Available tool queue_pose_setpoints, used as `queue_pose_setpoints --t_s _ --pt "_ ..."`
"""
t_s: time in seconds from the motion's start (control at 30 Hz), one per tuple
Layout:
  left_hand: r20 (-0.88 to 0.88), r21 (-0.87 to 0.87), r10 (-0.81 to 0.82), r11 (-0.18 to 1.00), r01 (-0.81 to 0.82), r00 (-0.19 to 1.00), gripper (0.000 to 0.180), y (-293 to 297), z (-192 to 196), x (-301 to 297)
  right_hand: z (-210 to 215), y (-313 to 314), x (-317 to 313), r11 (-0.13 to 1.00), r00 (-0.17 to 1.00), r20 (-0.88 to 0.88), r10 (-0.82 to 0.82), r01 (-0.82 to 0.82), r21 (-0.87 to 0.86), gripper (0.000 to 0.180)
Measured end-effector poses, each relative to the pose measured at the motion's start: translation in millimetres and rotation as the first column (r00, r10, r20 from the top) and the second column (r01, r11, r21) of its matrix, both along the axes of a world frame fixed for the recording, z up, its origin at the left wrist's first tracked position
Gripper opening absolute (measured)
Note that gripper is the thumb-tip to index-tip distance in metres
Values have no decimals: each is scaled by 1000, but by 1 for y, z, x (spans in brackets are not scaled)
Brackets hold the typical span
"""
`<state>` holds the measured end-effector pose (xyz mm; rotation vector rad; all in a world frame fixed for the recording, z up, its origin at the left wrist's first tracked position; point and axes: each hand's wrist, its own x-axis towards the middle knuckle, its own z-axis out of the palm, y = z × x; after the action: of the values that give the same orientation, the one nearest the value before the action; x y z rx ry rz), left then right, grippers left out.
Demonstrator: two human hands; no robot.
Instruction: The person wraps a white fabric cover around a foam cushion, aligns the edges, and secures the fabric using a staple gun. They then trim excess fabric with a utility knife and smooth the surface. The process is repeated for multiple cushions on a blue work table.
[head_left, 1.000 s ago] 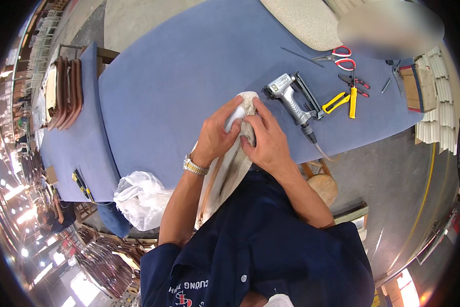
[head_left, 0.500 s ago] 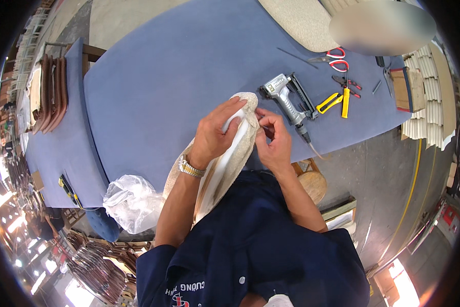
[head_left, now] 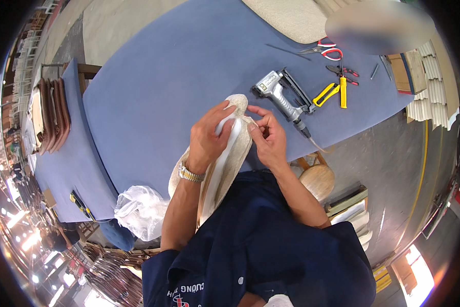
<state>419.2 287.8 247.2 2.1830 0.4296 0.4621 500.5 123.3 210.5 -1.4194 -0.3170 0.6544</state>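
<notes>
Head view shows a long seat pad (head_left: 225, 163) wrapped in pale cloth, standing on its edge at the near side of the blue tabletop (head_left: 178, 66) and leaning back on the person's body. The left hand (head_left: 209, 135) is closed around the top end of the pad, while the right hand (head_left: 268, 138) pinches a bit of the cloth at the rim between finger and thumb. The cloth looks mostly pulled on, but I think the edge is not fixed yet, since the staple gun (head_left: 283, 94) lies untouched just beside the hands, near the yellow pliers (head_left: 334, 92) and red scissors (head_left: 322, 50).
</notes>
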Motion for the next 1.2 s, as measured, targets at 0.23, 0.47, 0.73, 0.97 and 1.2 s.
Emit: queue_pose_setpoints --t_s 0.23,0.47,0.73,0.97,1.2 --pt "-15 49 -4 999 5 1000 32 -2 3 2 -20 4 -7 927 931 -364 -30 162 339 12" --pt "-126 231 -114 963 141 985 24 -5 23 14 -25 0 -7 937 891 -454 14 147 318 11" --pt "-122 11 -90 996 92 988 11 0 14 18 -29 1 -7 931 888 -459 26 146 335 11" --pt "-121 -25 17 999 -20 993 8 0 6 12 -30 8 -7 933 880 -473 -40 202 298 8" --pt "-79 53 -31 998 35 996 28 -9 15 11 -30 4 -6 968 948 -314 -43 117 221 8"
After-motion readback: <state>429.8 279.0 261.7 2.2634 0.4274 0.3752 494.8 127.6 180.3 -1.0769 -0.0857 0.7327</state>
